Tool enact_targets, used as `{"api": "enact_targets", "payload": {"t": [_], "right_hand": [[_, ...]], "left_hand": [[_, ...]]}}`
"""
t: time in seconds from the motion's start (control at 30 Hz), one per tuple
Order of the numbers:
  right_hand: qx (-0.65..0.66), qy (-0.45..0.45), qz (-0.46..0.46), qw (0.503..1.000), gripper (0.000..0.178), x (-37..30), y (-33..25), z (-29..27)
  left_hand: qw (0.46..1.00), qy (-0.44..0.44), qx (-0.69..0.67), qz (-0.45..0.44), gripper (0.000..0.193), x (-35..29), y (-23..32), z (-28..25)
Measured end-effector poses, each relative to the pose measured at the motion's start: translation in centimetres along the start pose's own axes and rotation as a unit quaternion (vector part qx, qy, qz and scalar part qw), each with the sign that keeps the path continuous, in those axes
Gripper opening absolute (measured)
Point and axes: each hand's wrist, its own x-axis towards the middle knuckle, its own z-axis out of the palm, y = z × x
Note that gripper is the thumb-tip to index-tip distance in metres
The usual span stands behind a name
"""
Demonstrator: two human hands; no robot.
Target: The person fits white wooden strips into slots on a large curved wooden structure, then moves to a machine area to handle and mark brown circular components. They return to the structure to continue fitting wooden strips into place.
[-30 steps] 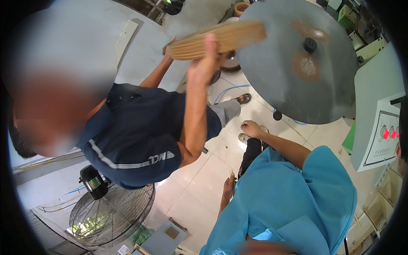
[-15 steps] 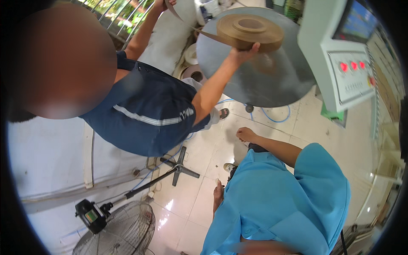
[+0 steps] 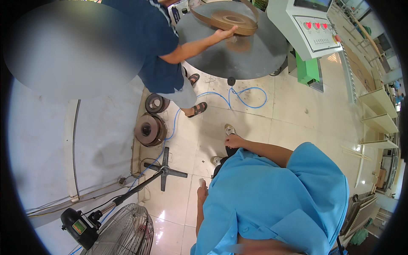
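Head view: 2 own hands, 1 co-worker [image 3: 163,46]. L hand [image 3: 202,193] hangs low beside the blue shirt [image 3: 272,191], fingers grasping 1 small pale piece [image 3: 201,182]; can't tell exactly what it is. R hand [image 3: 232,141] is curled in a loose fist over the dark trouser leg, near 1 of 2 shoes [image 3: 229,129]; can't see if anything's inside.

Brown coil [image 3: 233,28], qty 1, is up top, over the grey round table [image 3: 204,57], co-worker's hand [image 3: 228,33] at its near edge. Can't tell if coil touches tabletop.

Pale piece sticks up past thumb, long axis approx fwd, away from wearer. Coil sits nearly flat, hole up, wide axis L–R; loose strip [image 3: 200,17] arcs off its L side.

Table's near edge curves well fwd of R hand; tiled floor [image 3: 293,123] btwn, w/ 1 blue hose [image 3: 266,98] looped there. L side tighter: wall [image 3: 38,144], 2 reel piles [image 3: 140,131], 1 fan [image 3: 123,233]. R side: 1 ctrl panel w/ 3 red knobs [image 3: 317,26], 1 green box [image 3: 307,70] below.
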Motion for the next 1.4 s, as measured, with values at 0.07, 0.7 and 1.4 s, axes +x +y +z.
{"api": "enact_targets", "payload": {"t": [0.07,0.7,1.4], "right_hand": [[-0.01,0.009,0.02,1.0,0.028,-0.1,-0.4,0.3],[0.133,-0.153,0.121,0.972,0.047,14.3,-14.2,1.1],[-0.333,-0.004,0.087,0.939,0.064,50.9,-4.9,9.3]], "left_hand": [[0.999,-0.014,-0.023,-0.033,0.079,0.4,0.0,-0.7],[0.985,0.132,-0.051,0.098,0.077,13.2,21.4,-12.1],[0.972,0.107,-0.208,0.023,0.044,54.5,10.4,-19.7]]}}
